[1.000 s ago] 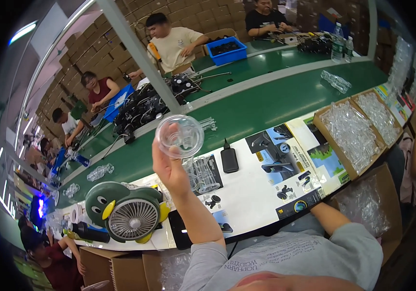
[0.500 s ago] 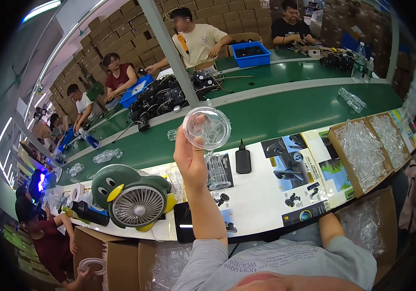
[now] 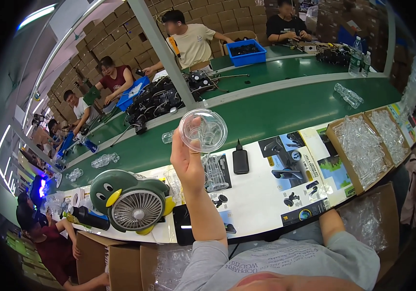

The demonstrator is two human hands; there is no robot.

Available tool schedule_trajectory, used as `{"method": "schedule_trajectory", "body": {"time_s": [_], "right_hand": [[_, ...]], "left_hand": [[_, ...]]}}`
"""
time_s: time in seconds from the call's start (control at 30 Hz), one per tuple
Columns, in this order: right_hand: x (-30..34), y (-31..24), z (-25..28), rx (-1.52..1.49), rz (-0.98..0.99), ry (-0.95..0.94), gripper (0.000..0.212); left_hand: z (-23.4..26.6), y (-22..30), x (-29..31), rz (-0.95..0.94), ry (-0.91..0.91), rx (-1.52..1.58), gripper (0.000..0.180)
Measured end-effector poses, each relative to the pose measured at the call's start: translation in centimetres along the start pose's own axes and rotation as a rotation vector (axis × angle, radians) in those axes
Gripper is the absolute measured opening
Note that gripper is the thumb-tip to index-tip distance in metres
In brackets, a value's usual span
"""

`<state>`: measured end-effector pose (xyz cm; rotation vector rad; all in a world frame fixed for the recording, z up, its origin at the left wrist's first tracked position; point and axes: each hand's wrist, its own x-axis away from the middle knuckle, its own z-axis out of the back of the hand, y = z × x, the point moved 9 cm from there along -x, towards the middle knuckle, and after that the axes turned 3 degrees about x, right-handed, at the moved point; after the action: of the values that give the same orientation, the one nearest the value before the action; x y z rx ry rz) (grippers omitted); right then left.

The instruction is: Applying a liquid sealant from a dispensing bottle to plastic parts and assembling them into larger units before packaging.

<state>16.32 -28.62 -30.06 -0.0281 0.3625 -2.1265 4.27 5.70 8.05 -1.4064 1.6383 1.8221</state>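
My left hand (image 3: 187, 162) is raised above the worktable, its fingers wrapped round a clear plastic part (image 3: 212, 143). The part has a wide round rim facing up and short tubes beneath; its exact kind I cannot make out. Behind my wrist, more clear tubular plastic pieces (image 3: 214, 175) stand on the table. A black squeeze bottle (image 3: 240, 160) with a pointed nozzle stands upright to the right of them. My right forearm (image 3: 330, 223) goes down past the table's front edge, and the hand itself is hidden.
A green penguin-shaped fan (image 3: 135, 201) stands at left, beside a dark phone (image 3: 183, 225). Cardboard trays of clear parts (image 3: 360, 150) lie at right. Beyond runs a green conveyor (image 3: 285, 107) with a slanting metal post (image 3: 162, 53). Co-workers sit across it; another person works at lower left.
My left hand and the clear part stay almost in place. The view has shifted slightly. At lower left, the white ring in the co-worker's hand has gone out of sight.
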Motion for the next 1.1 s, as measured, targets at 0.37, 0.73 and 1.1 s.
{"method": "schedule_trajectory", "body": {"time_s": [0.37, 0.73, 1.1], "right_hand": [[0.7, 0.9, -2.4, -0.102, -0.074, 0.02, 0.046], [-0.1, -0.1, -1.5, -0.108, -0.13, 0.035, 0.046], [-0.6, 0.2, 0.1, -0.12, -0.195, 0.018, 0.046]], "left_hand": [[-0.8, -1.0, 0.2, 0.059, -0.009, -0.013, 0.045], [-0.3, -0.8, 0.4, 0.046, -0.001, -0.034, 0.046], [-0.6, -0.5, 0.2, 0.036, 0.001, -0.028, 0.047]]}}
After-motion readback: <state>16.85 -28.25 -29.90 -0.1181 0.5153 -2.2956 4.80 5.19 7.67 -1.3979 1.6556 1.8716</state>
